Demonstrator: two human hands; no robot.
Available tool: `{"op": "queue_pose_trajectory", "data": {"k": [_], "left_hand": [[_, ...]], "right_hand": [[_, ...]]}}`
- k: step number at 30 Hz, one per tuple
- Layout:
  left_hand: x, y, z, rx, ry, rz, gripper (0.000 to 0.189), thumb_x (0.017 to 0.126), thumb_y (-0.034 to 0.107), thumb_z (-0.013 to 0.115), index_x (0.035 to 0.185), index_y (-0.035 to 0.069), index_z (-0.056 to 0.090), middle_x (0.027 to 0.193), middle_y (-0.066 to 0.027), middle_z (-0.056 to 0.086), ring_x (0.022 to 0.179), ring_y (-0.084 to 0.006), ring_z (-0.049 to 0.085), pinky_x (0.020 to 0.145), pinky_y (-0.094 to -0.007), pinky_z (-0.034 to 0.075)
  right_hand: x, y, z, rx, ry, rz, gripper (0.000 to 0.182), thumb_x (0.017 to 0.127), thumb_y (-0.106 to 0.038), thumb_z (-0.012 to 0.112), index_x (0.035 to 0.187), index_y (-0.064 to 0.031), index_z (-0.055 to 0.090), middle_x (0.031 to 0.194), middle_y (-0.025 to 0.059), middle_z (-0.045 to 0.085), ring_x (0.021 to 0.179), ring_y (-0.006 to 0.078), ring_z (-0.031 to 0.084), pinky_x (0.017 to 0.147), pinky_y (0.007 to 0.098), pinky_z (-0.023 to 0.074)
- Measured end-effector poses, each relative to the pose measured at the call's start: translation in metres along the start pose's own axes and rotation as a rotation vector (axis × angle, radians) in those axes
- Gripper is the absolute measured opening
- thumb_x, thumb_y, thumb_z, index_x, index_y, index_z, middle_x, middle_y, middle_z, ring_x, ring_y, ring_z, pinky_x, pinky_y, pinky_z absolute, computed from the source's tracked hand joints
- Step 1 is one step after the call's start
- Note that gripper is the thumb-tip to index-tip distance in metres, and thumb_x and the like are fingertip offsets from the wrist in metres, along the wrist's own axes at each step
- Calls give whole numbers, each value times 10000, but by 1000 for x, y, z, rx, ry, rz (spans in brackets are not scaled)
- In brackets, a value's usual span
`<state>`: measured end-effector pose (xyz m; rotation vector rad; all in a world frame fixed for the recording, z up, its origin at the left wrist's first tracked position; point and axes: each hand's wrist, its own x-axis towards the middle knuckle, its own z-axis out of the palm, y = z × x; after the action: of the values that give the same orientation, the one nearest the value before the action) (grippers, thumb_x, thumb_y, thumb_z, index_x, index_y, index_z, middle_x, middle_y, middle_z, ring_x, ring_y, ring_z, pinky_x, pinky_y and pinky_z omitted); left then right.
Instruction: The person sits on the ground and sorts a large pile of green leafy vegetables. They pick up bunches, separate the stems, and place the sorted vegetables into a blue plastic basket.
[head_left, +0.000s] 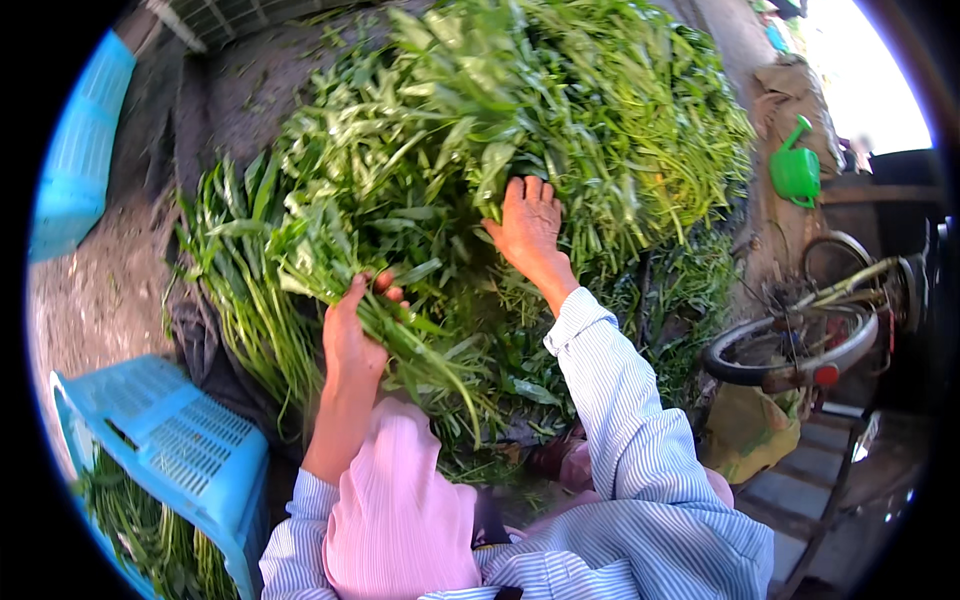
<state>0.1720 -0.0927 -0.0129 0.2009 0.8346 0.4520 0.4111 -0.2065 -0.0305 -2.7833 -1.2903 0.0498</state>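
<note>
In front of me spreads a large heap of leafy green stems, likely water spinach (615, 127). My left hand (358, 322) grips a small bunch of the stems (319, 255), leaves to the upper left and stalks trailing to the lower right. Farther forward, my right hand (529, 221) presses palm down against the heap's near side. Its fingertips are among the leaves, so whether they close on any stems is hidden. Left of my left hand lies a separate sheaf of long stems (259, 315), roughly lined up together.
A blue plastic crate (187, 442) with greens inside stands at lower left; another blue crate (82, 150) is at upper left. To the right are a green watering can (796, 169), a bicycle (795, 345) and a yellowish sack (750, 431). Dark cloth (206, 352) edges the heap.
</note>
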Motion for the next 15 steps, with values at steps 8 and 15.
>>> {"op": "queue_pose_trajectory", "data": {"k": [8,15], "left_hand": [[8,6,5,12,-129,71,124,953,183,563,1016,79,536,958,-89,620,806,-197,592,720,-336,514],[7,-1,56,102,-183,53,136,953,187,564,1021,72,537,928,-96,623,753,-208,594,696,-368,517]], "right_hand": [[22,87,-72,371,-6,126,332,864,-252,657,1070,6,614,918,135,672,854,298,660,793,393,512],[45,135,-51,170,-147,216,670,871,-337,654,1366,39,405,1370,255,463,1273,394,438,1058,442,356]]}}
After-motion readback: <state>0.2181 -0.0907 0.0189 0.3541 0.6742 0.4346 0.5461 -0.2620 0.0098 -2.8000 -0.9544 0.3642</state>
